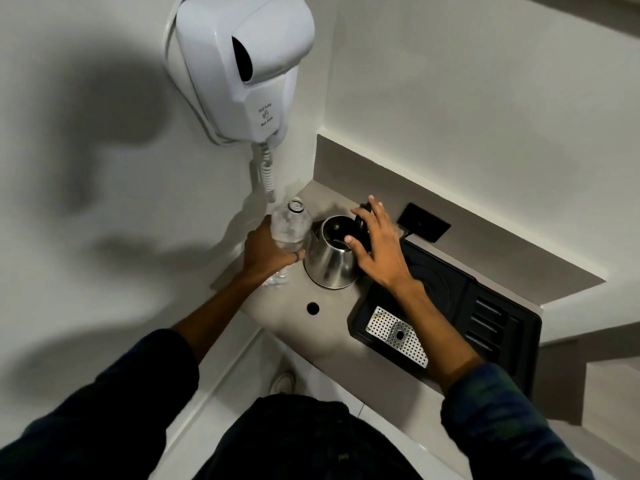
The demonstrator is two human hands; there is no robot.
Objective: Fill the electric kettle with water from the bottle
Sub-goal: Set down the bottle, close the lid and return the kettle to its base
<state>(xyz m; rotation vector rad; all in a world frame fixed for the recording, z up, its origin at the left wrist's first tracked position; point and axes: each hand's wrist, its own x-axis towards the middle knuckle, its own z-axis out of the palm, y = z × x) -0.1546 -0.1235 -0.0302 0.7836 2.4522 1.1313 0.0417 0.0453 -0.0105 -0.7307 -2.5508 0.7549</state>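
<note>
Left hand [268, 252] gripped my open bottle [289, 230]; right hand [379, 245], fingers spread, rested on the open kettle [330, 263].

One clear plastic bottle [289, 230], uncapped, near the counter's [332, 327] far left corner. One steel electric kettle [332, 263] just beside it. One black tray [450, 306] along the right edge, with one perforated metal grate [396, 336]. One wall-hung hair dryer [242, 67]. One black socket plate [423, 222]. Two hands: left [268, 252], right [379, 245].
</note>
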